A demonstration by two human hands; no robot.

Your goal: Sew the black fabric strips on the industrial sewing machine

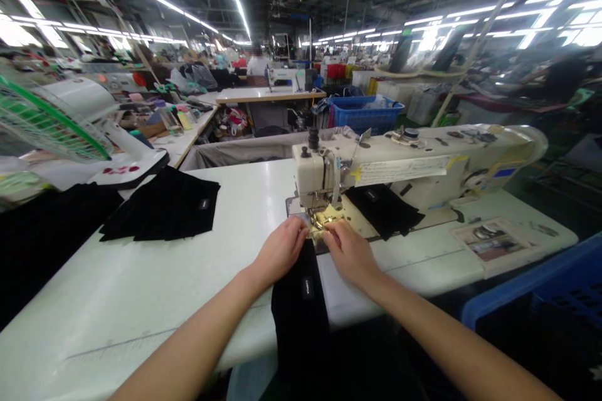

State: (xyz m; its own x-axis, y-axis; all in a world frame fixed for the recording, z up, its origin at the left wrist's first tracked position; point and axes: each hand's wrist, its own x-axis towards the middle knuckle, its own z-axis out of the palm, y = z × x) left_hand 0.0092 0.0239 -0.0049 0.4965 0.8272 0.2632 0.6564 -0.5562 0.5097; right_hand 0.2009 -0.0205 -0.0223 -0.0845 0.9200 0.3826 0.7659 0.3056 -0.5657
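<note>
Both hands are at the needle area of a white sewing machine (376, 166). My left hand (285, 247) has its fingers pinched at the upper end of a black fabric piece (301, 319), left of the presser foot. That piece carries a small dark label and hangs over the table's front edge toward my lap. On the right of the foot, my right hand (350, 250) is closed, thumb against fingers, near the same end; what it pinches is hidden. Another black labelled piece (385, 208) lies under the machine arm.
Fanned black pieces (164, 207) lie on the white table (235, 200) at left, beside a larger black pile (42, 232). A green-rimmed fan (56, 119) stands behind them. A blue crate (540, 288) is at lower right, a blue basket (364, 113) beyond the machine.
</note>
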